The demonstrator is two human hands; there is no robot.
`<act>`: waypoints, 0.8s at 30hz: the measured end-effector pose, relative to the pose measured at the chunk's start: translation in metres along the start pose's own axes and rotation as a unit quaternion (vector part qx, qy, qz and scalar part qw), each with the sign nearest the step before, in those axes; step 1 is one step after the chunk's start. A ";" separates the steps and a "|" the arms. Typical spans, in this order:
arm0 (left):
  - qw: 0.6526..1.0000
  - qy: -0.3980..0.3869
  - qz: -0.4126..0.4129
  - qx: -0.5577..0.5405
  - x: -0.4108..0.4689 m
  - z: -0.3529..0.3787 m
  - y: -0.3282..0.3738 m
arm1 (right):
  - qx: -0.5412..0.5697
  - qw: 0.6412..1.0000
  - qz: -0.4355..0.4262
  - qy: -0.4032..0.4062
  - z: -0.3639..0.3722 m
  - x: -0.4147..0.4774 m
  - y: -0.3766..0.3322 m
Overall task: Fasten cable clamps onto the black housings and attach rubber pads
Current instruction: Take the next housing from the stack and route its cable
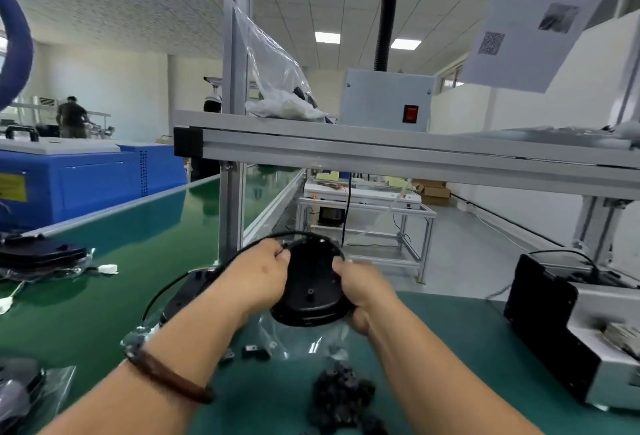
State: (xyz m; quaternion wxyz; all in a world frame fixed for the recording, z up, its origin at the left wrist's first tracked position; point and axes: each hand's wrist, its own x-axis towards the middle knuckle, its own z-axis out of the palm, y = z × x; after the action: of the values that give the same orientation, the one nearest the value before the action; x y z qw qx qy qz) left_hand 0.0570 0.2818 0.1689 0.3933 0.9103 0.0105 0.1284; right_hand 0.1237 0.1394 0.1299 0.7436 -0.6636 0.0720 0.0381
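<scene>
Risks from here. Round black plastic housing (311, 289) is off the green desk (104, 313), tilted up toward me, over a clear plastic bag (304, 341) at near centre. My right grip (363, 290) is curled round its right rim and carries it. My left grip (258, 275) pinches the thin black cable (173, 287) against the housing's far-left edge. Can't tell if a clamp sits under my left fingertips, too blurred.

1. Slip: only the right grip really carries the housing. If it loosens while I press on the left side, the housing drops onto the bag and could scatter the small black clamp pieces (254, 351) lying just beside it.
2. Snag: the cable loops wide to the left and down to the desk, close to a second black housing (187, 296) behind my left forearm. If I pull the held one toward me, the loop may catch or drag that one.
3. Crush: if I force a clamp on with the cable off its seat, the jacket gets nipped or the clamp sits crooked.
4. Mix-up: the heap of small dark parts (341, 396) nearest me is one blurred pile. Clamps and pads may be mixed in it, so it's easy to grab the wrong one.

No rubber pad visible on the face turned to me, so I judge that step is not yet done.
</scene>
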 end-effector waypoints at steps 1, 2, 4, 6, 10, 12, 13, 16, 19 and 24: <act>0.999 -0.015 0.032 0.017 -0.015 -0.007 0.011 | 0.014 1.000 -0.015 -0.008 -0.015 -0.017 -0.005; 0.997 -0.036 0.062 0.037 -0.031 -0.013 0.022 | 0.021 0.999 -0.029 -0.011 -0.030 -0.040 -0.009; 0.988 -0.083 0.107 0.070 -0.065 -0.020 0.037 | 0.020 0.999 -0.049 -0.013 -0.057 -0.087 -0.007; 0.979 -0.132 0.129 0.092 -0.098 -0.020 0.044 | 0.008 0.999 -0.043 0.006 -0.080 -0.129 0.008; 0.953 -0.225 0.159 0.125 -0.147 0.000 0.035 | -0.040 0.998 -0.003 0.044 -0.109 -0.181 0.054; 0.944 -0.254 0.152 0.144 -0.161 0.015 0.026 | -0.150 0.987 0.005 0.062 -0.119 -0.194 0.070; 0.942 -0.262 0.147 0.152 -0.166 0.022 0.022 | -0.210 0.975 0.007 0.071 -0.123 -0.199 0.075; 0.944 -0.269 0.122 0.149 -0.173 0.034 0.015 | -0.284 0.958 0.006 0.049 -0.127 -0.206 0.081; 0.947 -0.279 0.095 0.130 -0.171 0.033 0.011 | -0.320 0.947 0.003 0.035 -0.126 -0.205 0.078; 0.946 -0.295 0.081 0.110 -0.167 0.034 0.012 | -0.442 0.895 -0.053 0.009 -0.129 -0.198 0.066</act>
State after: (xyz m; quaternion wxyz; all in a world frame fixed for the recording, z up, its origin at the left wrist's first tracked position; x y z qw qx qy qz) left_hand -0.0973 0.2287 0.1177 0.2649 0.9427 -0.1662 -0.1163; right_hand -0.0895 0.0269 0.0820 0.3736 -0.9272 0.0193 0.0201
